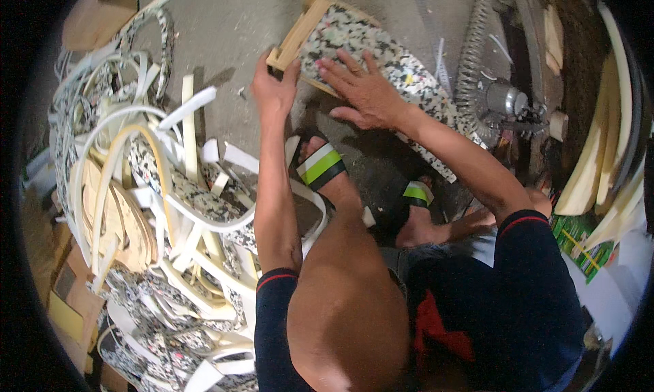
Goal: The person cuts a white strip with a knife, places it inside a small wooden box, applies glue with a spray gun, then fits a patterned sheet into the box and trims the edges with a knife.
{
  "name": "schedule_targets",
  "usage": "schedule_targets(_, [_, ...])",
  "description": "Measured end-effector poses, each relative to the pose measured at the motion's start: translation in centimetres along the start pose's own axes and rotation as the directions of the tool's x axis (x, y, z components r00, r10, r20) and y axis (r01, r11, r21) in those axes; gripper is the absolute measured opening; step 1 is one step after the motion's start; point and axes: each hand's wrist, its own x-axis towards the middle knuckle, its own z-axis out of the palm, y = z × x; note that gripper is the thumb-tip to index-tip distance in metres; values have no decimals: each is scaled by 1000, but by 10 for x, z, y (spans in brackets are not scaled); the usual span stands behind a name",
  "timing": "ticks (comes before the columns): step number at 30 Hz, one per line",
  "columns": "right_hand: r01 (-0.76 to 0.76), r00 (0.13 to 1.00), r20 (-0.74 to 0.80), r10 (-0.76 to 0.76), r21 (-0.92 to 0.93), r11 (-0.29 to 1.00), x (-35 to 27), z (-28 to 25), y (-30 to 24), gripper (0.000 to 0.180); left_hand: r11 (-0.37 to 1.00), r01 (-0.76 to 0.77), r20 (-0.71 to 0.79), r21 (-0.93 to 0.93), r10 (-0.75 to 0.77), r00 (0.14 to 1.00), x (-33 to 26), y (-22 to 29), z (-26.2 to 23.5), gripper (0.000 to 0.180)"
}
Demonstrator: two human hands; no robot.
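Note:
A long slab of speckled black, white and grey foam [422,79] lies slantwise ahead of me, running from the upper middle down toward the right. Light wood strips form a frame [300,32] around its far left end. My left hand [274,85] grips the near left corner of that frame, thumb on one side and fingers on the other. Flat on the foam's top rests my right hand [364,89], its fingers spread and holding nothing. Part of the foam's near edge is hidden under my right forearm.
Foam offcuts [204,249], white strips and curved pieces, heap up on my left. A cardboard box [99,14] stands at the far left. A ribbed hose [470,58] and a metal fitting [505,99] are on the right, near long cream foam strips [599,130]. My sandalled feet are below the slab.

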Motion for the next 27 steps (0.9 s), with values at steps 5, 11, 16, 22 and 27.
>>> schedule_targets(5, [-45,979,-194,60,82,996,5,-6,5,79,984,99,-13,-148,-102,995,9,-10,5,78])
schedule_targets(11, [-135,976,-167,138,25,990,13,-6,19,84,923,26,41,-384,-11,999,6,-23,10,86])
schedule_targets(16, [-140,955,-253,153,68,988,19,-6,22,90,952,58,43,-301,-47,998,8,-17,7,86])
schedule_targets(22, [-339,802,-467,372,157,928,-16,-14,53,78,994,-105,-227,-24,97,969,-23,-12,9,91])
schedule_targets(27, [-750,570,95,816,466,469,-79,-11,102,65,788,-543,72,291,548,833,-72,-4,9,103])
